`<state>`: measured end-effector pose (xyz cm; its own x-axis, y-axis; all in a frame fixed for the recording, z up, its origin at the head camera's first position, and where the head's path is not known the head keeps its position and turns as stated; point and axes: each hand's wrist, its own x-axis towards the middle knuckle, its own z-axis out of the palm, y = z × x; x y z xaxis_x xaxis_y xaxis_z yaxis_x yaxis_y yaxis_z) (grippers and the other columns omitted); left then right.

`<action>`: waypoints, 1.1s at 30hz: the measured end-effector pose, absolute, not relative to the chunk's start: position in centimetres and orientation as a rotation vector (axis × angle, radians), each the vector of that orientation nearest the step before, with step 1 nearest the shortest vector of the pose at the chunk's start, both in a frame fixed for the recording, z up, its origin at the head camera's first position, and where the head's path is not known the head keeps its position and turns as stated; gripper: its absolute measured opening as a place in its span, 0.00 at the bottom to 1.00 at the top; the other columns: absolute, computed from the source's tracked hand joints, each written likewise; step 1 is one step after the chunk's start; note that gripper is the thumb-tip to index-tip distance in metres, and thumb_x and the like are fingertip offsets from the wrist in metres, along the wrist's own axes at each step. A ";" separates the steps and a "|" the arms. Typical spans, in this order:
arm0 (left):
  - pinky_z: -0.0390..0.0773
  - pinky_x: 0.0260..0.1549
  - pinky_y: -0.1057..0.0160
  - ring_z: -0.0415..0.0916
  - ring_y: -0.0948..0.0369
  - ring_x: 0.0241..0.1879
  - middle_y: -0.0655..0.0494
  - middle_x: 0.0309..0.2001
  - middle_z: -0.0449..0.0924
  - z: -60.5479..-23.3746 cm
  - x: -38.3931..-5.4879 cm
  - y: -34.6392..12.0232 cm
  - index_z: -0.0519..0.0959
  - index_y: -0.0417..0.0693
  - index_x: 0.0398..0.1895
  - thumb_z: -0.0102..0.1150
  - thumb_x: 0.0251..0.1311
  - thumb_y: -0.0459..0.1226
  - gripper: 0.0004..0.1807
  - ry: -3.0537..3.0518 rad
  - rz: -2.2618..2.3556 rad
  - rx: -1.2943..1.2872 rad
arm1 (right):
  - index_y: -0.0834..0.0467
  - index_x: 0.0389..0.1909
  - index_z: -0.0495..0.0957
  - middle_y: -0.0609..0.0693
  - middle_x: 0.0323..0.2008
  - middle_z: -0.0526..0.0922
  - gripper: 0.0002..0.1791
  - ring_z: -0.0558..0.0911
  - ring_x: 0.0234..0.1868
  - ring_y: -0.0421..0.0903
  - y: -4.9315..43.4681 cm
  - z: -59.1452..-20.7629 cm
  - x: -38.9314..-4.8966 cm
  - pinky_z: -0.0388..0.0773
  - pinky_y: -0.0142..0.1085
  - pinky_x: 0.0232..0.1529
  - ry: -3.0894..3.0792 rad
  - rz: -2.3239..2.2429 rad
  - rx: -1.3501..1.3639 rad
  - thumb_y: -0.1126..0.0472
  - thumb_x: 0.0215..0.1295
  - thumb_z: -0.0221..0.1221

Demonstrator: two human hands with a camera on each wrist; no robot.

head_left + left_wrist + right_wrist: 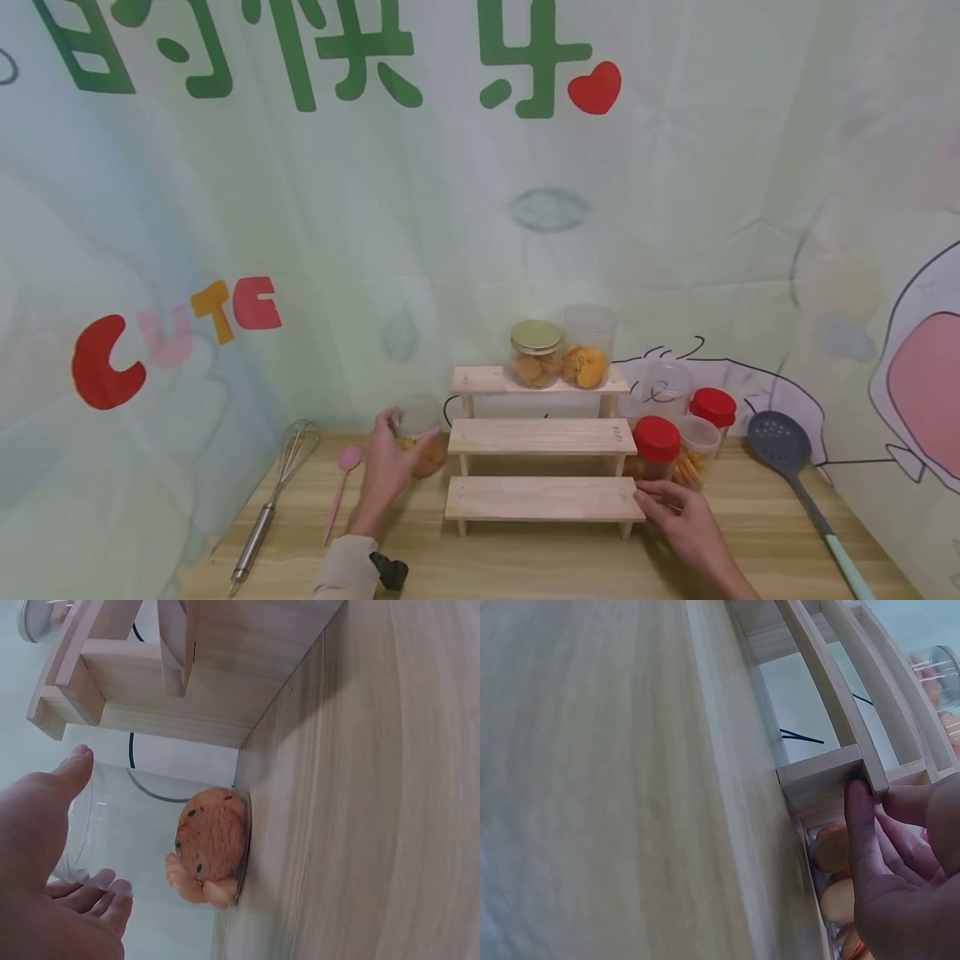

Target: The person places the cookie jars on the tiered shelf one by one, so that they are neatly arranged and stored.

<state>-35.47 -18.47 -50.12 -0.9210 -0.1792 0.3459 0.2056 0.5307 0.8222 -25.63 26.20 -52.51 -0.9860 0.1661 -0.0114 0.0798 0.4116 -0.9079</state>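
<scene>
My left hand is round the upper part of a clear lidless jar left of the wooden stand. Cookies with dark specks lie in the bottom of this jar, which stands upright on the table. In the left wrist view the thumb is at one side of the rim and the fingers at the other. My right hand pinches the right end of the lowest step of the three-step wooden stand. The right wrist view shows the index finger under the board and the thumb against its edge.
On the top step stand a gold-lidded cookie jar and a lidless one. Right of the stand cluster several jars, including a red-lidded jar. A slotted turner lies far right; a whisk and pink spoon lie left.
</scene>
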 end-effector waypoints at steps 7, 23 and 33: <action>0.72 0.73 0.36 0.71 0.34 0.75 0.26 0.74 0.71 -49.4 -35.4 -17.9 0.61 0.30 0.77 0.79 0.63 0.47 0.50 -2.374 -1.362 0.018 | 0.66 0.59 0.86 0.57 0.48 0.92 0.17 0.87 0.45 0.45 26.2 -52.5 -25.7 0.84 0.28 0.41 -2.584 1.642 -0.233 0.60 0.76 0.67; 0.74 0.71 0.38 0.70 0.42 0.72 0.41 0.72 0.68 -45.2 -35.3 -16.3 0.63 0.40 0.78 0.82 0.59 0.52 0.52 -2.164 -1.333 0.094 | 0.65 0.59 0.86 0.55 0.48 0.92 0.17 0.87 0.45 0.45 26.3 -52.4 -25.6 0.84 0.29 0.41 -2.586 1.647 -0.252 0.60 0.76 0.67; 0.74 0.70 0.38 0.71 0.42 0.72 0.40 0.70 0.70 -41.8 -35.1 -14.8 0.65 0.40 0.78 0.84 0.57 0.48 0.52 -2.037 -1.341 -0.051 | 0.66 0.58 0.87 0.56 0.47 0.92 0.17 0.87 0.45 0.45 26.1 -52.2 -25.6 0.85 0.29 0.41 -2.588 1.623 -0.229 0.60 0.75 0.68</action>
<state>-35.10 -14.82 -41.78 -0.7627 -0.3240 0.5598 0.3859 0.4667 0.7958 -25.58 26.14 -52.19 -0.9858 0.1673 -0.0137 0.0852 0.4282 -0.8997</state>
